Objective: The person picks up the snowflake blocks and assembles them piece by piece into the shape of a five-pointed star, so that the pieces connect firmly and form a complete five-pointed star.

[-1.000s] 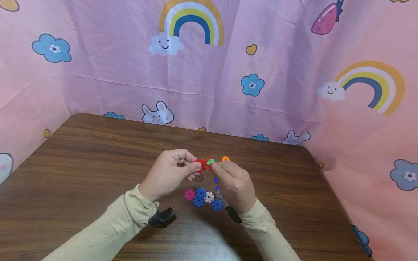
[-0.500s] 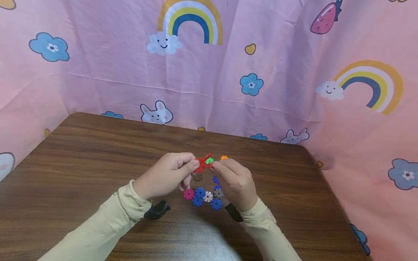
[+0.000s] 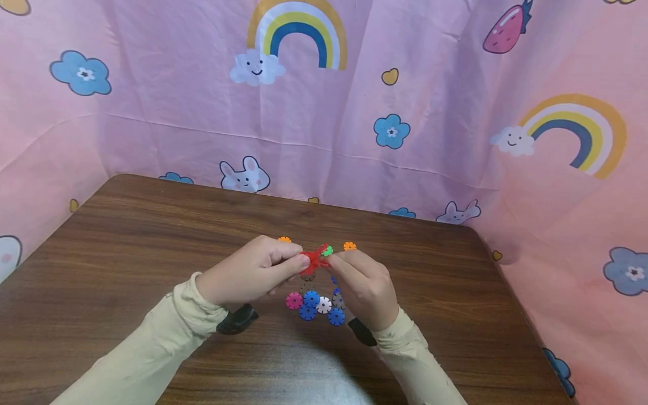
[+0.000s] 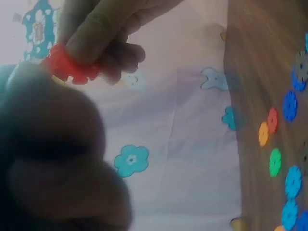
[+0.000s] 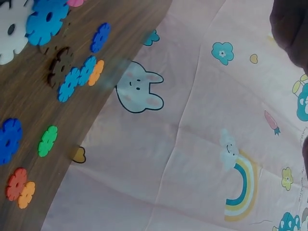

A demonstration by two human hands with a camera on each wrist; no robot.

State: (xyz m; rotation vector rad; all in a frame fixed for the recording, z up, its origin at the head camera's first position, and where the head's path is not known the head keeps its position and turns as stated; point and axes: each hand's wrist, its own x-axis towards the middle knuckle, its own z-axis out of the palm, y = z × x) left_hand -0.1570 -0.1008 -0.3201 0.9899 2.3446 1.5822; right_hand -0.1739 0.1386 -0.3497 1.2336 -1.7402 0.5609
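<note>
Above the table, both hands hold a joined piece of red notched plastic discs (image 3: 315, 261) between them. My left hand (image 3: 255, 270) pinches its left side between thumb and fingers. On the opposite side, my right hand (image 3: 365, 286) pinches its edge with thumb and curled forefinger. The left wrist view shows the red discs (image 4: 72, 68) close up, with fingertips from both sides on them. Just behind the red piece in the head view, a green disc (image 3: 328, 251) appears; in the left wrist view the green disc (image 4: 275, 162) lies on the table.
Below the hands, several loose discs lie on the wooden table (image 3: 152, 242): a pink disc (image 3: 294, 301), a white disc (image 3: 324, 305), blue discs (image 3: 336, 316) and brown ones. Orange discs (image 3: 350, 246) lie farther back. A printed curtain (image 3: 314, 124) rises behind the table.
My left hand has shifted slightly left and turned, so an orange disc behind it now shows. The red piece has turned a little between the hands. The right hand is almost still.
</note>
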